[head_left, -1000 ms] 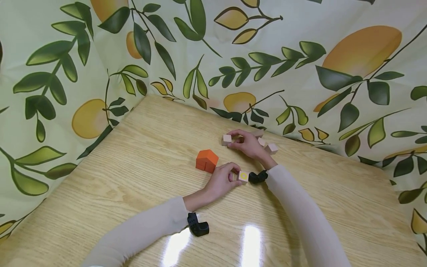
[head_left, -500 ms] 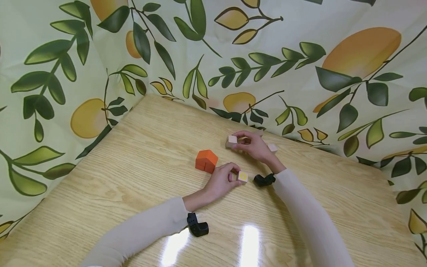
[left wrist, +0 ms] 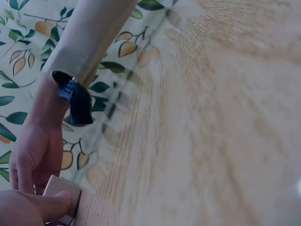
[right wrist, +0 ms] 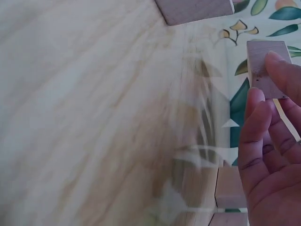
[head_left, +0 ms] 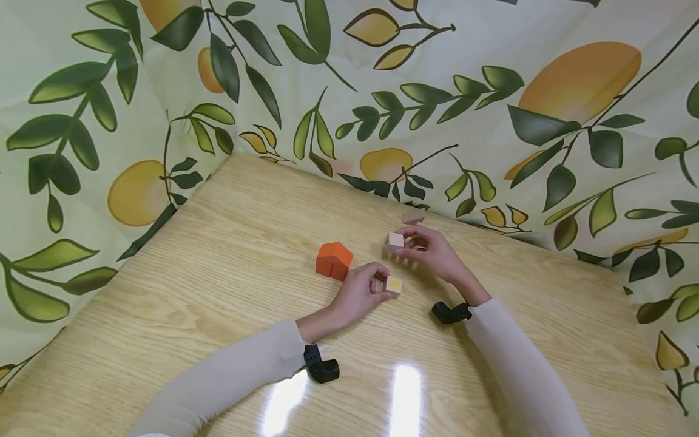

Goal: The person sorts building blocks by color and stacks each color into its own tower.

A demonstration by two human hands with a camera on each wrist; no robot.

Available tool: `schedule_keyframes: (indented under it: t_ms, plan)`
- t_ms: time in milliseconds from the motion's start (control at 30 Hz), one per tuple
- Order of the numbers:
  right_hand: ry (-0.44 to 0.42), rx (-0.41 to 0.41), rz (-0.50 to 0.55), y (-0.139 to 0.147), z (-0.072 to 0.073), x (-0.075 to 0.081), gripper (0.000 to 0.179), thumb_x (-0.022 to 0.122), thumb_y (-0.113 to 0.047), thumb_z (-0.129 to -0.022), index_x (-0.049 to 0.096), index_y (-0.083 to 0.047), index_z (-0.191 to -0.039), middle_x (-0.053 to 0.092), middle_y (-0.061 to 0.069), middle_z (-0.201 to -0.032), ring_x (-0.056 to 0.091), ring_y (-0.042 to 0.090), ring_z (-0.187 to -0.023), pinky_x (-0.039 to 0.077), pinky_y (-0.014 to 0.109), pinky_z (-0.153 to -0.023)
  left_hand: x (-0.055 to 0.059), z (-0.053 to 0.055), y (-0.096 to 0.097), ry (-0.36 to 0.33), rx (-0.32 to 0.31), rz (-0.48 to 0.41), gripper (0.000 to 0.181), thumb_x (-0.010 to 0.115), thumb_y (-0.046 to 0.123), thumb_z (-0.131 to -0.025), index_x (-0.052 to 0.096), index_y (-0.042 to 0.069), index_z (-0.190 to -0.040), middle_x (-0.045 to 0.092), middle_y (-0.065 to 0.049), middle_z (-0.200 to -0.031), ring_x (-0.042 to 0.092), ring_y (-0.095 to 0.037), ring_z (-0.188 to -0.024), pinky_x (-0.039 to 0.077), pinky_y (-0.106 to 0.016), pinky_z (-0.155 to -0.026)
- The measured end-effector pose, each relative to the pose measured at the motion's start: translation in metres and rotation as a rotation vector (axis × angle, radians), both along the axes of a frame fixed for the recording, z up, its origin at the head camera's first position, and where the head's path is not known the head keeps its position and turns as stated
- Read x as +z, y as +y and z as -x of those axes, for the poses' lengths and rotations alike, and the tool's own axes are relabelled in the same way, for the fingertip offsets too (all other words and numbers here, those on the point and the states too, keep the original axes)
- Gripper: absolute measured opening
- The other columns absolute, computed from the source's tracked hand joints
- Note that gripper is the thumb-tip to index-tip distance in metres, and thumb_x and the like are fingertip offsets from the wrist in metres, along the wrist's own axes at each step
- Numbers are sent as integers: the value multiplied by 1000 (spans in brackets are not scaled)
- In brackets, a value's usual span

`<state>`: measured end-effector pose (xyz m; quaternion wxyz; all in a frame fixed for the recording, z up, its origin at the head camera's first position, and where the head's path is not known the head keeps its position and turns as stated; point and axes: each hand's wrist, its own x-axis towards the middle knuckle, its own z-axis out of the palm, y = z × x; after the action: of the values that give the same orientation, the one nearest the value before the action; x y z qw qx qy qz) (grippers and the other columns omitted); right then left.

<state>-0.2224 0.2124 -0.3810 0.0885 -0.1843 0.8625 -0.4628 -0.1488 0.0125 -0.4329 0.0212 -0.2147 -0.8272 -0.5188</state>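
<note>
My left hand (head_left: 357, 294) pinches a small pale wooden cube (head_left: 394, 285) with a yellow ring on its top face. In the left wrist view the thumb presses on a plain side of that cube (left wrist: 63, 188). Farther back, my right hand (head_left: 437, 255) pinches a second pale cube (head_left: 395, 243) between thumb and fingers. The right wrist view shows a plain face of this block (right wrist: 263, 70) under the thumb. An orange house-shaped piece (head_left: 334, 260) stands on the table just left of my left hand. The two held cubes are apart.
Behind my right hand a wooden block (head_left: 413, 216) lies near the cloth wall. Further blocks (right wrist: 230, 187) show beneath the right hand in the right wrist view. A leaf-and-fruit patterned cloth (head_left: 437, 121) borders the wooden table (head_left: 229, 243) at the back and left.
My right hand has brought its cube to the right and toward me, nearer the ringed cube. My left hand keeps its hold and has barely moved. The view has shifted slightly.
</note>
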Motion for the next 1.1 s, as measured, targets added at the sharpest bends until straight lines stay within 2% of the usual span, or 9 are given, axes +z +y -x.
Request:
schedule_keyframes:
  t_ms: [200, 333, 533, 667, 833, 967, 1100]
  plan:
    - [3, -15, 3, 17, -12, -6, 38, 74, -15, -85, 60, -6, -119, 58, 11, -111, 60, 25, -90, 51, 30, -67, -1, 1, 0, -2, 0, -7, 34, 81, 7, -77, 63, 3, -106, 61, -3, -87, 46, -8, -64, 38, -19, -55]
    - [13, -33, 8, 27, -22, -7, 37, 74, -13, -85, 60, -7, -118, 58, 11, -107, 61, 24, -88, 52, 32, -64, 1, 1, 1, -3, 0, -18, 33, 80, 5, -77, 62, 4, -104, 60, -5, -84, 45, -8, -63, 38, -19, -55]
    - [16, -54, -2, 40, -38, -9, 37, 75, -12, -84, 59, -4, -117, 59, 13, -105, 60, 23, -88, 51, 28, -67, 2, 1, 1, -3, 4, -2, 33, 81, 5, -76, 63, 3, -104, 61, -4, -88, 47, -9, -64, 39, -19, -56]
    - [22, -68, 22, 45, -50, -8, 38, 74, -11, -85, 59, -3, -118, 58, 14, -107, 59, 23, -91, 51, 26, -71, 1, 2, 1, -1, 6, 8, 34, 80, 5, -77, 63, 3, -105, 62, -4, -90, 46, -7, -63, 39, -19, -55]
    - [12, -94, 53, 48, -63, -13, 38, 74, -11, -85, 59, -4, -119, 58, 14, -105, 59, 23, -88, 52, 28, -66, 1, 3, 2, 5, 3, 1, 34, 80, 5, -77, 63, 2, -106, 64, -5, -93, 47, -8, -63, 39, -19, -55]
    - [17, -79, 55, 48, -70, -21, 37, 73, -9, -84, 60, -5, -119, 58, 15, -99, 59, 24, -82, 52, 30, -61, 0, 2, 2, 4, 3, 10, 34, 80, 5, -77, 63, 2, -106, 63, -5, -91, 47, -9, -64, 39, -19, -55]
    - [29, -65, 21, 45, -73, -25, 36, 73, -7, -84, 60, -6, -118, 60, 12, -94, 58, 22, -80, 50, 27, -60, 0, 1, 2, 0, 7, 11, 35, 80, 6, -76, 63, 3, -106, 61, -5, -87, 46, -8, -64, 39, -19, -56]
